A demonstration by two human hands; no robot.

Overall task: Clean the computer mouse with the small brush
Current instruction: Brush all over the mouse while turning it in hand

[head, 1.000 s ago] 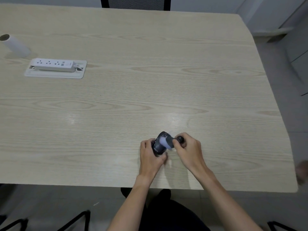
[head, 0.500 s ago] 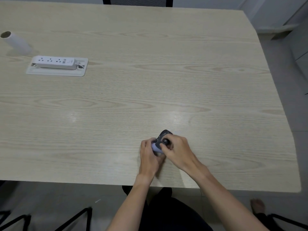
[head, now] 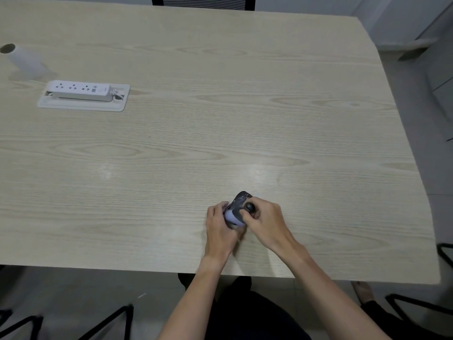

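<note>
A dark computer mouse (head: 241, 198) is held tilted on edge just above the wooden table (head: 220, 119), near its front edge. My left hand (head: 219, 229) grips the mouse from the left and below. My right hand (head: 266, 223) is closed around a small brush with a dark round handle end (head: 250, 206). Its pale lavender bristle head (head: 232, 217) presses against the mouse's lower left part, between my two hands. Most of the mouse body is hidden by my fingers.
A white power strip (head: 81, 90) lies in a recessed white tray (head: 81, 106) at the left. A white tube (head: 22, 58) stands at the far left. A chair back (head: 203, 2) is behind the far edge. Black chair legs (head: 416, 305) are at the lower right.
My right hand has moved left across the mouse, carrying the brush head from the mouse's upper middle down to its lower left side. My left hand keeps the same grip.
</note>
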